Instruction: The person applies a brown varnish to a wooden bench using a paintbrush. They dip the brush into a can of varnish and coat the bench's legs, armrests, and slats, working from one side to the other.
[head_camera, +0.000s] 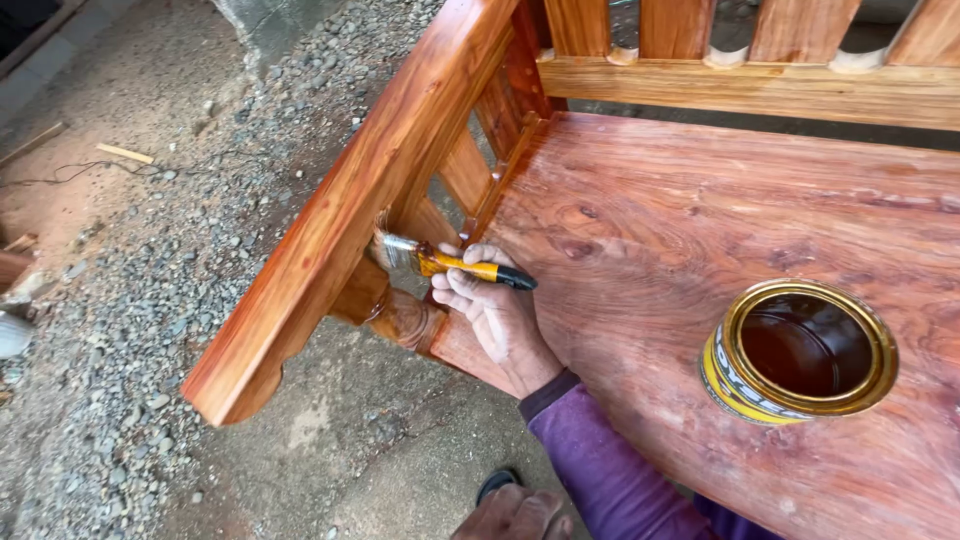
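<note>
Yellow-handled brush (455, 262) pinched in our right hand (495, 310); long axis level, bristles pointing left onto the armrest (340, 220); left hand (515, 513) low, grip unclear.

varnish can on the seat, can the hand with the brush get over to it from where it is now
Probably yes. The open varnish can stands alone on the bench seat, and only bare wood lies between it and the right hand holding the brush.

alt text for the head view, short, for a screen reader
A right hand in a purple sleeve holds a yellow-handled paintbrush, its bristles against the inner side of a glossy reddish wooden bench's armrest. An open can of dark varnish stands on the bench seat; gravel ground lies beside it.
</note>
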